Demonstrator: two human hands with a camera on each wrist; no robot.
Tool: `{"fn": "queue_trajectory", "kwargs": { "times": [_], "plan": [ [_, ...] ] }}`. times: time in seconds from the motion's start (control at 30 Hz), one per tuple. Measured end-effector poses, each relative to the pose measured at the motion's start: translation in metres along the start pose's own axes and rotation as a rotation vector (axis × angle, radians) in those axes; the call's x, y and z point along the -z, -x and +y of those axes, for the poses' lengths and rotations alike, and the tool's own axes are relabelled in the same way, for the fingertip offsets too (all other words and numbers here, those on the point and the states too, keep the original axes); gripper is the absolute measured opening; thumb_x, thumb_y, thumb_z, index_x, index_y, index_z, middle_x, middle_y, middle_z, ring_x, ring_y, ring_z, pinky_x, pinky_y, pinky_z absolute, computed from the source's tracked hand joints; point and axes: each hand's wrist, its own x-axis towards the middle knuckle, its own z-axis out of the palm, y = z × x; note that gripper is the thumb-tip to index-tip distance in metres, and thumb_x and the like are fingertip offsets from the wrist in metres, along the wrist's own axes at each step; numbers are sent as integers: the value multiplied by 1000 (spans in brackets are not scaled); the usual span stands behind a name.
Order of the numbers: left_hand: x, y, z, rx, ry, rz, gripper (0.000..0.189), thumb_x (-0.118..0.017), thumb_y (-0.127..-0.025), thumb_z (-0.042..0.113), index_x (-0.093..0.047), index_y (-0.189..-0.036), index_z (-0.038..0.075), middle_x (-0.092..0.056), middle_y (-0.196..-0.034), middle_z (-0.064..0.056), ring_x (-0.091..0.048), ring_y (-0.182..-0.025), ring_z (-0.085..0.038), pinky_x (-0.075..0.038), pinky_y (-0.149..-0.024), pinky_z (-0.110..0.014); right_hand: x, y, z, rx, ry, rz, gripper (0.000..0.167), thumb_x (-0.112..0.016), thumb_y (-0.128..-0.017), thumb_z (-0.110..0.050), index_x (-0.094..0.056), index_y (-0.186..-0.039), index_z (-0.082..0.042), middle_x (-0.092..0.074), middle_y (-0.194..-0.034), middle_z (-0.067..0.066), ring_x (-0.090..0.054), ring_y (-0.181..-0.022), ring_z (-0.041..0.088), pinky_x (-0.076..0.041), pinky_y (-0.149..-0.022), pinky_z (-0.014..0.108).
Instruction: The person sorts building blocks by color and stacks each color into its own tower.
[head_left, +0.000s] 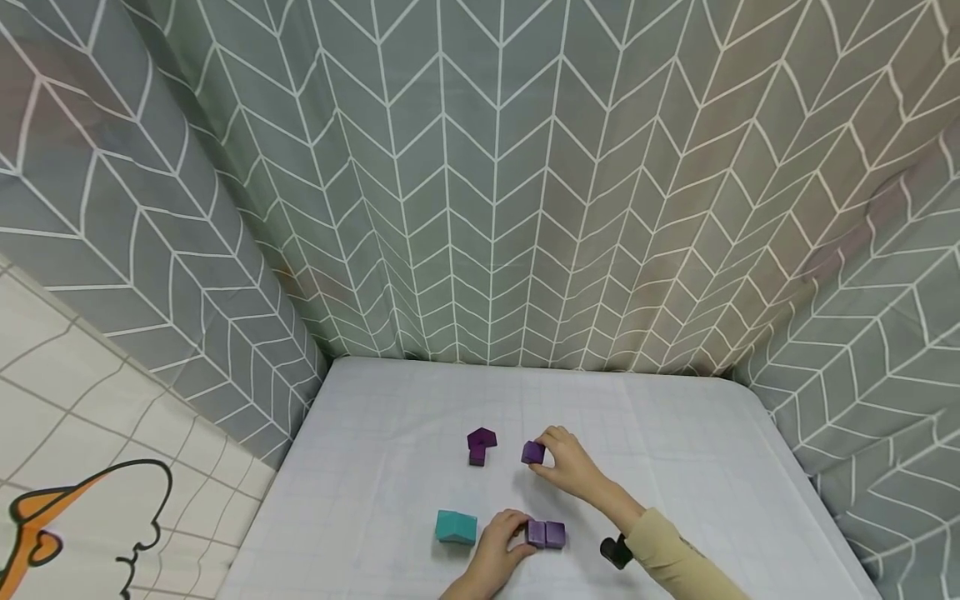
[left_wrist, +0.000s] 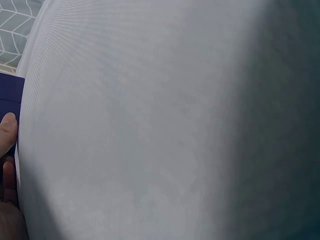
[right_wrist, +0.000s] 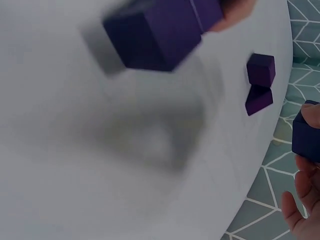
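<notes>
In the head view my right hand pinches a purple block between thumb and fingers, held above the white table. Nearer the front, my left hand grips the left end of a pair of purple blocks that sit side by side on the table. The right wrist view shows the pinched block at its right edge and the block pair at the top. Only fingertips of my left hand and part of a purple block appear in the left wrist view.
A teal block shape lies left of my left hand. Farther back are a dark purple angular block and a small purple cube touching it. A patterned grey curtain surrounds the white table.
</notes>
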Motion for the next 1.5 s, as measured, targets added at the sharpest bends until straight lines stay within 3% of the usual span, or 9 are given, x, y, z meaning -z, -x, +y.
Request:
{"fn": "queue_trajectory", "kwargs": {
  "times": [0.5, 0.83, 1.17, 1.5],
  "plan": [
    [-4, -1, -1, -99, -31, 83, 34, -70, -73, 21, -59, -103, 10, -56, -97, 4, -50, -85, -5, -46, -73, -19, -6, 53, -12, 13, -85, -47, 27, -76, -66, -21, -61, -88, -12, -53, -85, -9, -47, -79, 8, -44, -68, 25],
    [-5, -1, -1, -91, -25, 85, 33, -69, -74, 22, -58, -103, 11, -55, -97, 5, -49, -85, -4, -45, -72, -19, -14, 79, -18, 36, -168, -77, 28, -75, -68, -24, -61, -90, -13, -53, -89, -9, -46, -81, 7, -42, -68, 20],
    [-6, -1, -2, -138, -21, 112, 32, -68, -73, 24, -59, -102, 13, -56, -94, 6, -50, -82, -4, -44, -70, -18, -24, 90, -18, 74, -227, -3, 30, -77, -66, -20, -60, -89, -12, -55, -89, -8, -47, -80, 8, -43, -68, 20],
    [-4, 0, 1, -126, -8, 112, 33, -70, -72, 22, -59, -101, 11, -56, -94, 4, -50, -82, -5, -45, -69, -18, -30, 93, -19, 88, -225, 51, 31, -77, -64, -22, -60, -88, -14, -54, -89, -12, -45, -81, 3, -43, -68, 18]
  ]
}}
